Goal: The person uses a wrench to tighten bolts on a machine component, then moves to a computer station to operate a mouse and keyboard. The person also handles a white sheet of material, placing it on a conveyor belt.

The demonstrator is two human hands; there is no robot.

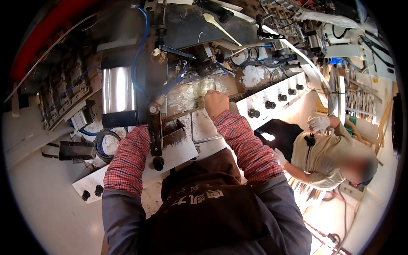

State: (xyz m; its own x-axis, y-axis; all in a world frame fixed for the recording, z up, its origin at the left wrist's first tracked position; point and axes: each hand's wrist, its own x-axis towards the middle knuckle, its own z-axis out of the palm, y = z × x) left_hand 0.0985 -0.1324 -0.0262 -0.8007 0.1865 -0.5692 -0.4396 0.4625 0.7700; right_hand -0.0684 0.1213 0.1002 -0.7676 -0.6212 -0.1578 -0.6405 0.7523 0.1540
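Note:
My right hand [216, 104] is curled closed at the edge of a tray [180, 100] crusted with pale, lumpy residue. Whatever its fingers hold, if anything, is hidden beneath the knuckles. My left forearm, in a red checked sleeve cover [127, 155], reaches up behind a dark upright bracket [156, 140] with a black knob. That bracket and the machine around it hide my left hand, so its fingers do not show. Just left of the bracket stands a shiny metal cylinder [119, 89] with dark end caps.
A white panel with black knobs [270, 104] runs along the right front. Blue air hoses [135, 63] loop past the cylinder. A pale spatula-like tool [221, 29] lies on the dark plate. At right, a co-worker in white gloves [318, 123] is close by.

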